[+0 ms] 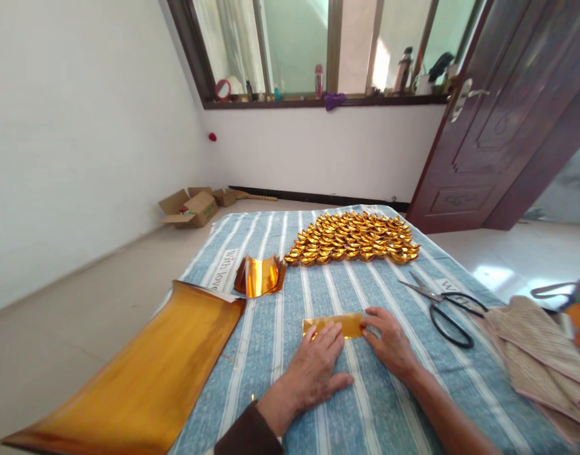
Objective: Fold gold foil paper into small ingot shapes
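A narrow strip of gold foil paper (351, 325) lies flat on the blue striped tablecloth (328, 411). Across its left part my left hand (316, 363) rests with fingers stretched out, pressing the strip down. At the strip's right end my right hand (388, 338) pinches the edge between thumb and fingers. Farther back, left of the strip, sits a small stack of curled gold foil pieces (261, 277). Rows of folded gold foil ingots (356, 237) cover the far part of the table.
Black-handled scissors (441, 300) lie partly open to the right, near a beige cloth (541, 354). A large gold foil sheet (143, 373) hangs over the table's left edge. A cardboard box (190, 208) stands on the floor; a brown door (503, 114) is at right.
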Motion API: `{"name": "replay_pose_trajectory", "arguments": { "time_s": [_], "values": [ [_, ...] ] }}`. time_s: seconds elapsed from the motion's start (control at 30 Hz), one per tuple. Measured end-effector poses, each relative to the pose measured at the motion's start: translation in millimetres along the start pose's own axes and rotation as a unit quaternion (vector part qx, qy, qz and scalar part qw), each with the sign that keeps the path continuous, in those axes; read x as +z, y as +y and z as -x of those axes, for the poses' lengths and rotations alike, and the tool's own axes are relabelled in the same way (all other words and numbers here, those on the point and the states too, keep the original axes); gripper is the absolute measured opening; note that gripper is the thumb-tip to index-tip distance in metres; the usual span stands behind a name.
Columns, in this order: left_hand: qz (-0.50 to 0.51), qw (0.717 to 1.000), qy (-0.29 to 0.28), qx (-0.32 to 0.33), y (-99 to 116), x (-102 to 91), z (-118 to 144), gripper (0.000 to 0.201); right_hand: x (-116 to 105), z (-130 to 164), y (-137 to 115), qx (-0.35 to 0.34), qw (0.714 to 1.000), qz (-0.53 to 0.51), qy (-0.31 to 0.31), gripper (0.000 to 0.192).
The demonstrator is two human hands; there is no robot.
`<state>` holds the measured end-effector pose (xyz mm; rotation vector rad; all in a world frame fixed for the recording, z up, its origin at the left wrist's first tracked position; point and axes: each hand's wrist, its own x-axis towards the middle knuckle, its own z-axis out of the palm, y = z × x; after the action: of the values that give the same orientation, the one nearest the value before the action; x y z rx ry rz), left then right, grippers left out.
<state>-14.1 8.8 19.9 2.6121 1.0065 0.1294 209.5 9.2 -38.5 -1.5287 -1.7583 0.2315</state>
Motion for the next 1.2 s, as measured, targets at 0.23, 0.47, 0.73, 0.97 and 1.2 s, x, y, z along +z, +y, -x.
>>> {"name": "replay_pose_trajectory", "arguments": {
  "time_s": [0.23,0.47,0.73,0.97,1.2],
  "values": [
    [0.007,1.0,0.004,-0.003,2.7,-1.2,1.0,0.067,-13.5,-4.6,-31.1,-0.047,0.995,-0.07,0.057,0.017],
    [0.011,1.0,-0.013,-0.011,9.8,-9.1,-1.5,0.074,13.3,-12.0,-50.4,-0.039,0.995,-0.056,-0.076,0.018],
    [0.008,0.999,-0.027,0.036,0.6,-16.3,0.4,0.075,14.9,-11.0,-44.9,-0.04,0.995,-0.026,-0.086,0.01],
    [-0.022,0.997,-0.008,0.067,-19.9,-11.8,10.1,0.063,15.9,-10.1,-44.4,-0.05,0.995,-0.014,-0.086,0.008],
    [-0.055,0.997,0.023,0.056,-30.1,-15.3,25.4,0.047,12.0,-10.8,-45.2,-0.054,0.994,-0.016,-0.088,0.01]
  ]
}}
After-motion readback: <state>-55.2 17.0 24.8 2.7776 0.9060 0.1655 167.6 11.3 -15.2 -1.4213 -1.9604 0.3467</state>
